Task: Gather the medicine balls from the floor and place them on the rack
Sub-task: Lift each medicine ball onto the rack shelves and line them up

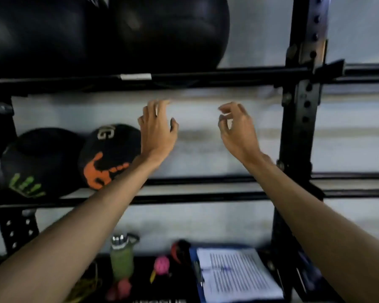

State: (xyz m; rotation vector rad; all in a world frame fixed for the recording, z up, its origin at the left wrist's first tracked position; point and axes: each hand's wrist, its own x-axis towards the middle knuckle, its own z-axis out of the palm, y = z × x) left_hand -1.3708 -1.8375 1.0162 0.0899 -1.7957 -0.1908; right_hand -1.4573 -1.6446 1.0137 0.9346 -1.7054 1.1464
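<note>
A black steel rack (206, 76) with paired horizontal rails stands against a pale wall (206, 149). Two black medicine balls rest on the left of the middle tier, touching:

- the green-handprint ball (39, 158), print fingers pointing up;
- the orange-handprint ball (109, 154), print fingers pointing right.

Being round, neither shows a long axis.

The left hand (157, 130) hovers just beside the orange-handprint ball with fingers spread. The right hand (236, 130) is loosely curled and empty.
</note>
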